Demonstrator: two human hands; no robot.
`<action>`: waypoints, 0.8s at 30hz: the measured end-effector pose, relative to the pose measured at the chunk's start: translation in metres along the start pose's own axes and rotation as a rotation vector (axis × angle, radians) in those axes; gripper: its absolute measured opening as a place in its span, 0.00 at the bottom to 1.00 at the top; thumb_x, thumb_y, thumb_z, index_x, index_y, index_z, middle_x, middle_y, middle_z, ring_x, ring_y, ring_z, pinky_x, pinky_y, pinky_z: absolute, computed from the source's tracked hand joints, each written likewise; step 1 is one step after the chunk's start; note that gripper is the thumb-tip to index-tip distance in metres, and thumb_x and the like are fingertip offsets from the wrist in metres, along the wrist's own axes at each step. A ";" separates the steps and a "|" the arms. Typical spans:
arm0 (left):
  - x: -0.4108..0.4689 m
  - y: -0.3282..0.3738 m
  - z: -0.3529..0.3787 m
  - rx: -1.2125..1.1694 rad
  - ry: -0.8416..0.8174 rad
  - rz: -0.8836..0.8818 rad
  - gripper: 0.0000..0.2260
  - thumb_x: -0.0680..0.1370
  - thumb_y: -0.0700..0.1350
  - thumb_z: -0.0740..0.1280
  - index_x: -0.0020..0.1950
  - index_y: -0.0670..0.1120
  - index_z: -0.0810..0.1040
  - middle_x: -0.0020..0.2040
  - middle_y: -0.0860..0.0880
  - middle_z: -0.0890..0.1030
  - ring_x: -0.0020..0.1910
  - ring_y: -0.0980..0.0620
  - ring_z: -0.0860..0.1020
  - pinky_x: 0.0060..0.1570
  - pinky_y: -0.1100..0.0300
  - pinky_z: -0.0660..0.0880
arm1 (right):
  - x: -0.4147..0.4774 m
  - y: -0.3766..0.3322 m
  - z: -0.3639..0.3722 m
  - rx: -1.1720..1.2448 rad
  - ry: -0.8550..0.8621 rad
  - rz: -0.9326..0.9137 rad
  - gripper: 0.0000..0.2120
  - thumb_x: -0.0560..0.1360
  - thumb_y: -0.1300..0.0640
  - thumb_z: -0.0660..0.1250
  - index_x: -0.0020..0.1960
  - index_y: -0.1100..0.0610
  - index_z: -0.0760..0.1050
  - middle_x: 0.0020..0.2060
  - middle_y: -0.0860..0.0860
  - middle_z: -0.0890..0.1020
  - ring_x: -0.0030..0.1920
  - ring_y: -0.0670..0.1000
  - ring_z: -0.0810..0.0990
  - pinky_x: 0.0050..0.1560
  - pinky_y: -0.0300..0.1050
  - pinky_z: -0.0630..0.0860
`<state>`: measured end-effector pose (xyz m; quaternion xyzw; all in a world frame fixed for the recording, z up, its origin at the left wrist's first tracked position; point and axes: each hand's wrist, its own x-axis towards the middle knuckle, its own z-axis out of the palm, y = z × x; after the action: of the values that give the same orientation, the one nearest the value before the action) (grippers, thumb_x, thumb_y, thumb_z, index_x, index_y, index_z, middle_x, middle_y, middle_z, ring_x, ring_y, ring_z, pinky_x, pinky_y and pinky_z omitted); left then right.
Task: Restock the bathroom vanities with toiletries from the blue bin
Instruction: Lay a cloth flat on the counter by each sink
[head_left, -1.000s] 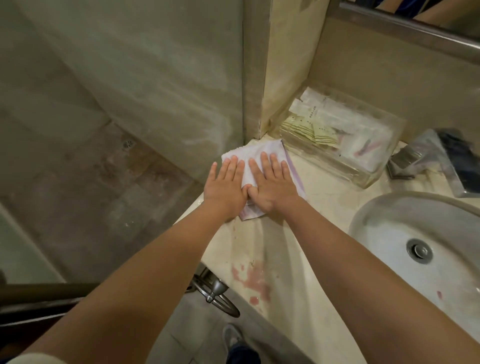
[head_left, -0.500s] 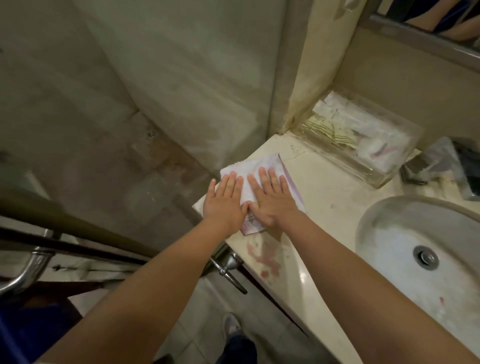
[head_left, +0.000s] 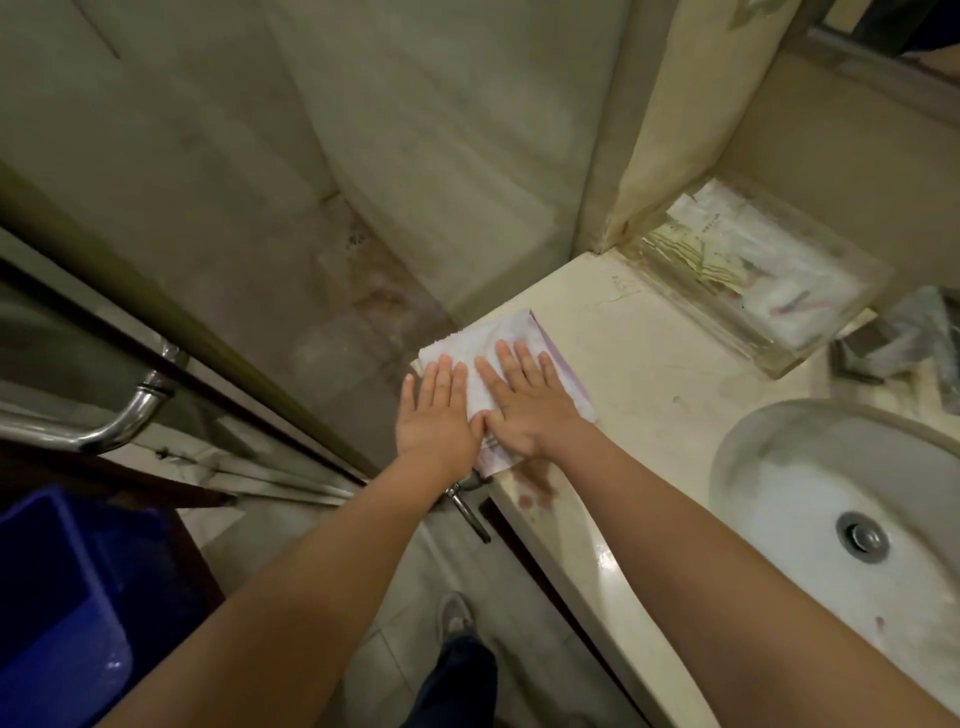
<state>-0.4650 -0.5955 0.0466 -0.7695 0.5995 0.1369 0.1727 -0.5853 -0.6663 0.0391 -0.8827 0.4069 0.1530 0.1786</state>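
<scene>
Fingers (head_left: 523, 364) straight and lightly spread on both hands, pinching nothing. Our left hand (head_left: 439, 415) and right hand (head_left: 530, 410) press flat, thumbs touching, on a folded white cloth (head_left: 483, 327) with a purple edge, at the vanity counter's (head_left: 649, 374) front-left corner. We note a clear tray (head_left: 769, 364) of packaged toiletries (head_left: 753, 249) at the back-left corner, against the wall. Sink basin (head_left: 769, 467) lies to the right. Blue bin (head_left: 57, 597) stands off the counter, low at our left, near a chrome door handle (head_left: 119, 423).
</scene>
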 end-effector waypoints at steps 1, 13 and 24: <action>-0.003 0.001 0.001 -0.005 -0.004 -0.006 0.28 0.83 0.57 0.39 0.77 0.45 0.34 0.78 0.46 0.34 0.77 0.49 0.34 0.75 0.46 0.36 | -0.002 0.000 0.001 -0.001 -0.005 -0.007 0.33 0.81 0.40 0.47 0.79 0.48 0.34 0.77 0.53 0.32 0.76 0.54 0.28 0.74 0.54 0.29; -0.044 0.017 0.018 -0.067 0.020 -0.029 0.29 0.83 0.57 0.40 0.77 0.45 0.34 0.78 0.46 0.34 0.77 0.47 0.35 0.75 0.46 0.36 | -0.042 -0.001 0.017 -0.017 -0.029 -0.069 0.31 0.82 0.45 0.46 0.78 0.48 0.33 0.77 0.53 0.32 0.76 0.54 0.29 0.75 0.54 0.30; -0.075 0.033 0.035 -0.078 0.052 0.027 0.29 0.83 0.58 0.41 0.78 0.46 0.35 0.78 0.46 0.35 0.78 0.48 0.36 0.74 0.47 0.35 | -0.081 0.006 0.044 0.013 -0.016 -0.051 0.32 0.81 0.48 0.47 0.78 0.48 0.33 0.77 0.53 0.31 0.76 0.54 0.28 0.73 0.52 0.28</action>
<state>-0.5158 -0.5219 0.0430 -0.7708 0.6082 0.1424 0.1252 -0.6461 -0.5964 0.0324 -0.8904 0.3837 0.1529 0.1914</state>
